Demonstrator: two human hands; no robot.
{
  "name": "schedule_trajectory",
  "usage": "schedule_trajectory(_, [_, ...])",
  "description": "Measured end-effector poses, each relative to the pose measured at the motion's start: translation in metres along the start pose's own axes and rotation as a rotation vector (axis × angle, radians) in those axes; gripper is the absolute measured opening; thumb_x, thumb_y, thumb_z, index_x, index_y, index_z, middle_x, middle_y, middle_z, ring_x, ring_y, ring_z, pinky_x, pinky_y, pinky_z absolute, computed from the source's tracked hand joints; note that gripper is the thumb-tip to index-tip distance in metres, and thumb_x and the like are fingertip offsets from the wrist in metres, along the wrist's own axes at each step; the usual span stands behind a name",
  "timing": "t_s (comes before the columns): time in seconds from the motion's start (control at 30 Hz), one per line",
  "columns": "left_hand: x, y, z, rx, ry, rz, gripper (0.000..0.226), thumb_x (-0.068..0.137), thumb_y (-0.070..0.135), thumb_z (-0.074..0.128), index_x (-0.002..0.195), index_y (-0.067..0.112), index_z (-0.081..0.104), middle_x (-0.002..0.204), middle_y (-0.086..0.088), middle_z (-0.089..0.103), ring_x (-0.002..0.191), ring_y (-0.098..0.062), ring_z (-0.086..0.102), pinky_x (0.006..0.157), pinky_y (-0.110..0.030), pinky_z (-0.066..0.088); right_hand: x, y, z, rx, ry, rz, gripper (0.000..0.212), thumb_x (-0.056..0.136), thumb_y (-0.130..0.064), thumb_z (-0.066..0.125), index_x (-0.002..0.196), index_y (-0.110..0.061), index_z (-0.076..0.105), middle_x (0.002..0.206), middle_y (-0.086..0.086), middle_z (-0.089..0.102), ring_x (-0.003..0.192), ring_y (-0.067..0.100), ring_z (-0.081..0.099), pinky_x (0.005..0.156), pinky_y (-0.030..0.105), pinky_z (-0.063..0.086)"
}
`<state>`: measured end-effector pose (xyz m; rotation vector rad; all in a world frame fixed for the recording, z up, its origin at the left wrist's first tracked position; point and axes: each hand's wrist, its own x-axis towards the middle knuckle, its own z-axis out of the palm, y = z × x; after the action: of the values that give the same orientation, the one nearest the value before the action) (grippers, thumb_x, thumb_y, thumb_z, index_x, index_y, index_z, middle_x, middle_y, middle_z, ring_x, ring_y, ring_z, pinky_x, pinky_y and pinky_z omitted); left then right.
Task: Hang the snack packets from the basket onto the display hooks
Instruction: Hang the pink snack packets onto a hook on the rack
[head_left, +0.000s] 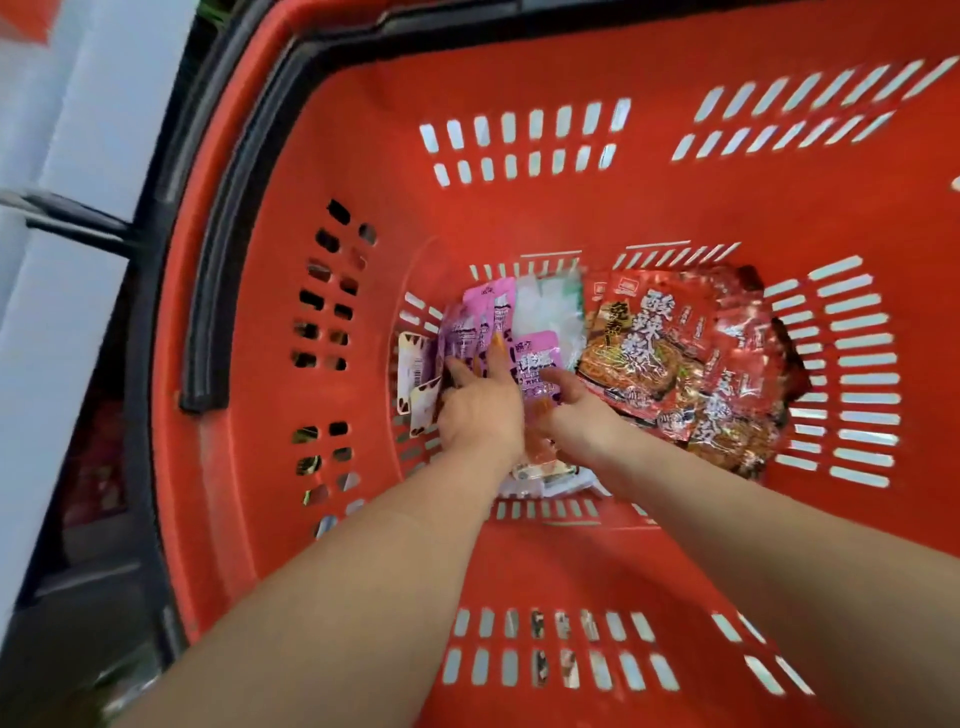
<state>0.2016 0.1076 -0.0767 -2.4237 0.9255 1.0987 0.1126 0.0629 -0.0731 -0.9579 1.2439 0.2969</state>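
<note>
Snack packets (537, 353) loose at frame centre in basket (519, 208) | left hand (480, 410) fingers (497, 358) straight, steadying the pile | right hand (576, 415) thumb pinches one, likely to lift

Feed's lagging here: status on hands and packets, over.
Left hand flat on purple packets, right hand pinching a pink packet, both deep in the basket. Red noodle packs beside, not blocking.

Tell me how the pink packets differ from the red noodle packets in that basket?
The pink packets are smaller than the red noodle packets. The pink packets lie on the left of the basket floor, the red noodle packets on the right. The left hand and right hand both touch the pink packets; neither reaches the red noodle packets. Both kinds lie in loose, overlapping piles.
</note>
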Motion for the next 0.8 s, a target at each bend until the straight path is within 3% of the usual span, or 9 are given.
schedule_trajectory(0.13, [0.005, -0.009, -0.003, 0.126, 0.113, 0.099, 0.069, 0.091, -0.002, 0.043, 0.149, 0.013, 0.01, 0.14, -0.029, 0.04, 0.106, -0.046, 0.06, 0.074, -0.046, 0.047, 0.004, 0.001, -0.007, 0.156, 0.01, 0.068, 0.047, 0.092, 0.006, 0.046, 0.133, -0.016, 0.049, 0.107, 0.007, 0.057, 0.083, 0.017, 0.055, 0.078, 0.037, 0.055])
schedule_trajectory(0.27, [0.001, -0.017, -0.018, 0.152, 0.216, 0.14, 0.064, 0.088, -0.005, 0.042, 0.146, 0.009, 0.018, 0.105, -0.02, 0.067, 0.094, -0.04, 0.066, 0.066, -0.042, 0.045, 0.004, -0.008, -0.006, 0.427, -0.029, 0.092, 0.037, 0.092, 0.003, 0.047, 0.123, -0.013, 0.059, 0.086, 0.007, 0.056, 0.067, 0.016, 0.05, 0.057, 0.024, 0.05])
schedule_trajectory(0.33, [-0.012, -0.008, -0.021, 0.179, 0.24, 0.156, 0.061, 0.09, -0.003, 0.04, 0.147, 0.011, 0.023, 0.102, -0.017, 0.069, 0.094, -0.038, 0.067, 0.076, -0.043, 0.05, 0.003, -0.017, -0.006, 0.45, -0.051, 0.093, 0.022, 0.096, -0.022, 0.054, 0.113, -0.013, 0.066, 0.092, 0.006, 0.063, 0.073, 0.018, 0.056, 0.061, 0.026, 0.048])
schedule_trajectory(0.4, [-0.028, 0.002, -0.017, 0.216, 0.418, 0.236, 0.059, 0.088, -0.001, 0.035, 0.145, 0.014, 0.035, 0.094, -0.015, 0.071, 0.084, -0.034, 0.07, 0.076, -0.044, 0.053, 0.003, -0.024, -0.008, 0.39, -0.033, 0.079, 0.033, 0.094, -0.043, 0.056, 0.101, -0.013, 0.068, 0.09, 0.003, 0.07, 0.076, 0.017, 0.061, 0.068, 0.027, 0.05])
schedule_trajectory(0.43, [-0.036, 0.008, -0.013, 0.212, 0.445, 0.27, 0.059, 0.087, 0.0, 0.034, 0.144, 0.015, 0.038, 0.097, -0.014, 0.07, 0.083, -0.032, 0.07, 0.076, -0.045, 0.054, 0.004, -0.025, -0.009, 0.344, -0.001, 0.07, 0.032, 0.093, -0.042, 0.059, 0.099, -0.012, 0.068, 0.088, 0.004, 0.071, 0.075, 0.017, 0.063, 0.068, 0.029, 0.052])
schedule_trajectory(0.5, [-0.049, 0.013, 0.0, 0.103, 0.242, 0.32, 0.061, 0.089, 0.001, 0.042, 0.147, 0.014, 0.029, 0.121, -0.011, 0.06, 0.102, -0.034, 0.064, 0.086, -0.045, 0.05, 0.003, -0.024, -0.011, 0.274, 0.088, 0.052, 0.02, 0.094, -0.023, 0.061, 0.101, -0.005, 0.065, 0.093, 0.013, 0.071, 0.073, 0.021, 0.064, 0.07, 0.035, 0.057])
schedule_trajectory(0.57, [-0.052, 0.01, 0.009, -0.148, 0.021, 0.275, 0.057, 0.086, 0.005, 0.052, 0.139, 0.017, 0.037, 0.126, -0.009, 0.058, 0.112, -0.033, 0.057, 0.091, -0.042, 0.047, 0.005, -0.014, -0.016, 0.099, 0.187, 0.025, 0.016, 0.092, -0.01, 0.061, 0.106, -0.002, 0.063, 0.092, 0.014, 0.068, 0.069, 0.022, 0.062, 0.066, 0.034, 0.055])
schedule_trajectory(0.7, [-0.03, -0.001, 0.006, -0.697, 0.086, -0.026, 0.049, 0.084, 0.001, 0.053, 0.13, 0.017, 0.049, 0.126, -0.008, 0.06, 0.118, -0.029, 0.055, 0.097, -0.034, 0.044, 0.01, 0.003, -0.018, 0.012, 0.232, 0.005, 0.03, 0.085, -0.011, 0.072, 0.112, -0.006, 0.058, 0.091, 0.007, 0.065, 0.065, 0.016, 0.057, 0.052, 0.023, 0.045])
schedule_trajectory(0.8, [-0.017, -0.004, 0.005, -0.631, 0.093, -0.068, 0.054, 0.087, 0.007, 0.054, 0.139, 0.019, 0.043, 0.129, -0.012, 0.057, 0.122, -0.032, 0.052, 0.097, -0.037, 0.041, 0.015, 0.005, -0.003, -0.066, 0.232, -0.065, 0.042, 0.078, -0.017, 0.079, 0.113, -0.007, 0.058, 0.101, 0.009, 0.069, 0.086, 0.026, 0.066, 0.078, 0.035, 0.054])
